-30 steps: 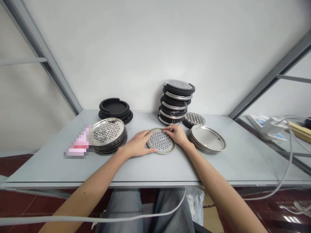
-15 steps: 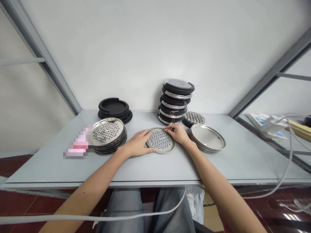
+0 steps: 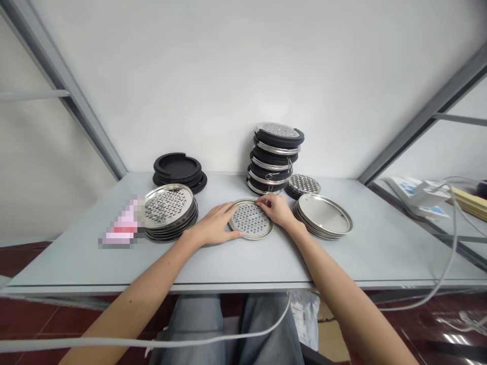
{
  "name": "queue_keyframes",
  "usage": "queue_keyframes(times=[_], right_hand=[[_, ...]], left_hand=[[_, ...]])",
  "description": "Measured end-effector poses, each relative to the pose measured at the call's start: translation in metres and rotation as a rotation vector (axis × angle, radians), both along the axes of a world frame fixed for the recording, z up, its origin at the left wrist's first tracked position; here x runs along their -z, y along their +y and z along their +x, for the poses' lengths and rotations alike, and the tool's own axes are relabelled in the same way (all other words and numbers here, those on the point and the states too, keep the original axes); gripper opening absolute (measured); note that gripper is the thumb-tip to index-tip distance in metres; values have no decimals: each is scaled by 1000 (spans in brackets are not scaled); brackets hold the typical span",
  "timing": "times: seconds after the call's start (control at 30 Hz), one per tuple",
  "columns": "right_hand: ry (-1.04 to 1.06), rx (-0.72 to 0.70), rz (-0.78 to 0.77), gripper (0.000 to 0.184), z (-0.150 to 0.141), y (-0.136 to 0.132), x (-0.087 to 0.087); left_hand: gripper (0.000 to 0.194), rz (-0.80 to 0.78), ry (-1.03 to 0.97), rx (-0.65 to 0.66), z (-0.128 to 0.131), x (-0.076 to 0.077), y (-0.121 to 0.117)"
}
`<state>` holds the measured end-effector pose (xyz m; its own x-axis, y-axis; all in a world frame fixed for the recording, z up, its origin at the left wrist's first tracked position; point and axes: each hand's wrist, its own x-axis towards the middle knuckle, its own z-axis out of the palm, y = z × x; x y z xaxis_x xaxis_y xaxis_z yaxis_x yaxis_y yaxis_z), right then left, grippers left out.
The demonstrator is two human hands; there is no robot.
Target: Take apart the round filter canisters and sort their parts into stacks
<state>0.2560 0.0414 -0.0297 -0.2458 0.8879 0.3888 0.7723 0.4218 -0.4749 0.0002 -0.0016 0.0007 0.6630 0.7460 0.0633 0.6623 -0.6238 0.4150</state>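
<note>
Hardly anything has changed over the last second: the round grater plate [image 3: 251,220] lies flat on the table [image 3: 243,266], work at its rim apparently continuing. The left hand [image 3: 213,224] stays spread along the plate's left edge, thumb at the near side; the right hand [image 3: 279,210] keeps its fingertips bunched at the far-right rim, whether pinching anything I cannot tell. Shallow metal trays [image 3: 324,214] stand stacked right of the plate.

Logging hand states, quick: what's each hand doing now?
Left hand: open, spread against the disc.
Right hand: curled at the disc's far edge; grip unclear.
</note>
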Motion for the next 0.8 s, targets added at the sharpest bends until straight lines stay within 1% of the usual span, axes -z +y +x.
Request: queue_keyframes(times=[0.3,0.47,0.6,0.8], right_hand=[[-56,-13,42,15,1,-2,-2],[-65,11,19,13,0,-1,-1],[-54,-22,21,10,0,0,0],[-58,-44,60,10,0,1,1]], left_hand=[[85,-9,6,-4,0,0,0],[86,-12,-1,-8,0,1,1],[85,-13,-12,-6,0,1,0],[84,-8,20,-5,0,0,0]])
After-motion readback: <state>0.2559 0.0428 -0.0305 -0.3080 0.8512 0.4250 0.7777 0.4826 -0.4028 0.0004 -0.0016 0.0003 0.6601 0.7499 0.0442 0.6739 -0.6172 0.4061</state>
